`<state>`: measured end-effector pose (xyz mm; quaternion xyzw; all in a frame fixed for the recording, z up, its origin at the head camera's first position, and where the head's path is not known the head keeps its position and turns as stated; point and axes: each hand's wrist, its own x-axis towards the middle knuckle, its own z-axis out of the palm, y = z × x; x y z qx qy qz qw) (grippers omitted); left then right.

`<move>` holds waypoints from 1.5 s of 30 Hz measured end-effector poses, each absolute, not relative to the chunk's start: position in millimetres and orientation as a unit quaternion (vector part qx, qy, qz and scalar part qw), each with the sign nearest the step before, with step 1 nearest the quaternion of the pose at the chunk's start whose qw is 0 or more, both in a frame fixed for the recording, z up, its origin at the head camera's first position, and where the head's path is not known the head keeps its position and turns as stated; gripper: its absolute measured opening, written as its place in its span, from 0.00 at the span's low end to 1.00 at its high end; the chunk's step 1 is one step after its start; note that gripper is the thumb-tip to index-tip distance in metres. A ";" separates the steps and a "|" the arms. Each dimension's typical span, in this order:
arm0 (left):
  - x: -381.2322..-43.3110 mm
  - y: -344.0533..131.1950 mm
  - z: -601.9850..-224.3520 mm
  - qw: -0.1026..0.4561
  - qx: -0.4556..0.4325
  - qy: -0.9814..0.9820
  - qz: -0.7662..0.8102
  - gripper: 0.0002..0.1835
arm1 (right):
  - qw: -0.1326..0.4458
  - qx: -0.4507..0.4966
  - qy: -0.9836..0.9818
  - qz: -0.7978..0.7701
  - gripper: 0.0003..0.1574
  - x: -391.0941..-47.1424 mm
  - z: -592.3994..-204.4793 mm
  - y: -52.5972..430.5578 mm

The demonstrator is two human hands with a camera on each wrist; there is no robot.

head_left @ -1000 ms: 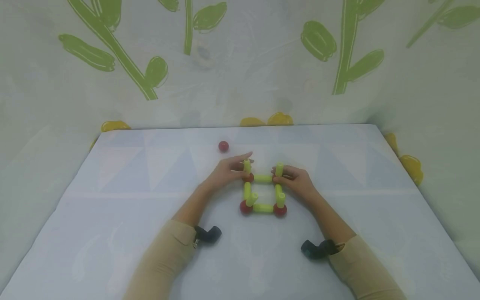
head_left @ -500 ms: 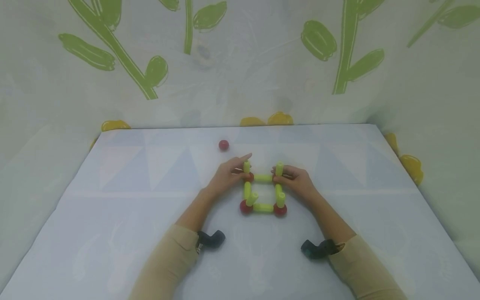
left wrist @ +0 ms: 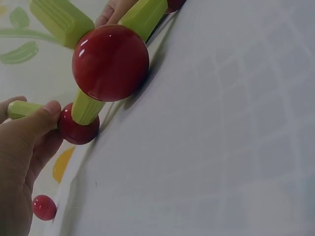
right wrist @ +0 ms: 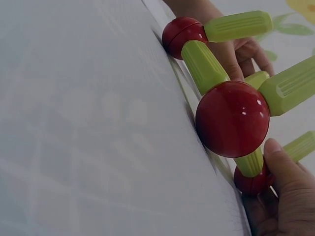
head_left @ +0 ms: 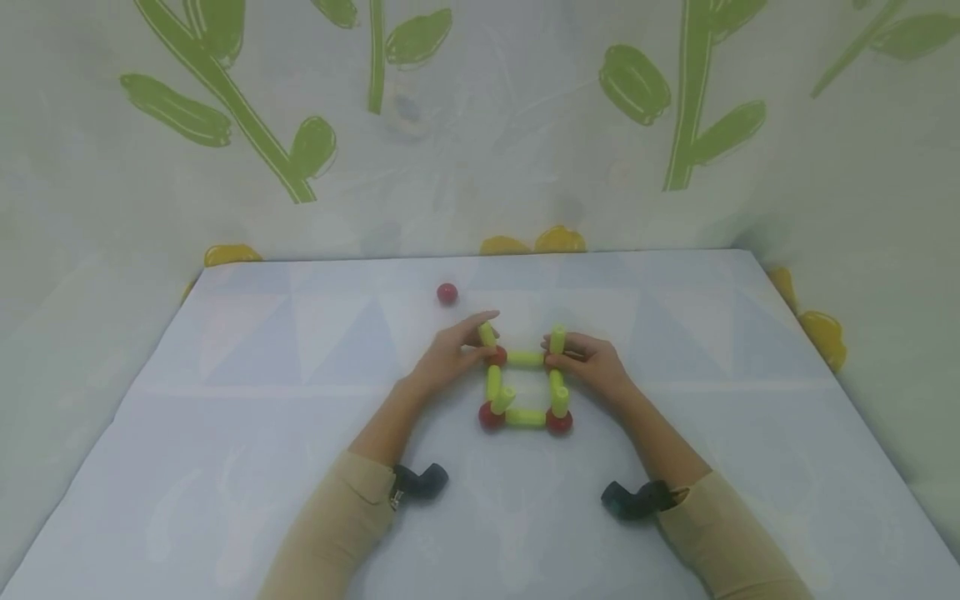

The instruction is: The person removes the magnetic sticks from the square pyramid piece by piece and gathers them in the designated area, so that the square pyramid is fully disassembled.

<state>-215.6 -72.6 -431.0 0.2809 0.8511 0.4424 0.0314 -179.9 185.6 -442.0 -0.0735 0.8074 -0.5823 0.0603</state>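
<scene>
A square frame of red balls and light green rods lies on the table, with a further rod rising from each corner. My left hand grips the far left red ball, its thumb against the ball; the rising green rod there leans left between thumb and fingers. My right hand holds the far right red ball between thumb and fingers, beside its upright rod. The near left ball and near right ball are untouched. Fingers partly hide both far balls.
A loose red ball rests toward the table's back edge, beyond the left hand. The pale patterned table meets a wall with painted green plants. Black devices are strapped at both wrists.
The rising rod at the far left corner has tipped to the left. My left hand has shifted slightly, its fingers closer about that rod. The right hand stays in place.
</scene>
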 end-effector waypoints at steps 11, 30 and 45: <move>-216.0 -83.4 -417.8 0.019 0.255 0.868 0.426 0.41 | 0.059 -0.082 0.807 -0.581 0.27 -180.1 -442.3 185.4; -244.0 -125.3 -437.9 0.084 0.145 0.887 0.430 0.30 | 0.065 -0.069 0.813 -0.575 0.27 -180.2 -440.0 184.9; -262.6 -132.2 -435.2 0.127 0.135 0.920 0.346 0.30 | 0.061 -0.069 0.813 -0.574 0.27 -180.7 -442.5 185.8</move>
